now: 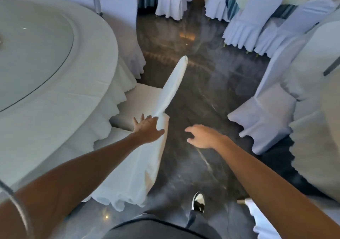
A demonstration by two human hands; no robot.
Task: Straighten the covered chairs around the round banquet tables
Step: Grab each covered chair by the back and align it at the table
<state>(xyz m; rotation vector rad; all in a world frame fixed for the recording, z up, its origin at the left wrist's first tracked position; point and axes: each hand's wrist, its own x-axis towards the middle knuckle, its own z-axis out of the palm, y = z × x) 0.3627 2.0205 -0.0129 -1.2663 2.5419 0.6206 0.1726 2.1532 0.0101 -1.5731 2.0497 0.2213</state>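
So, a covered chair [147, 146] is being gripped at the near corner of its backrest, right beside the round banquet table [55, 95].

White pleated cover, back seen edge-on. It's held by the left hand [147, 130], probably thumb-wrapped; the right hand [204, 136] is kept loose, fingers spread, holding nothing.
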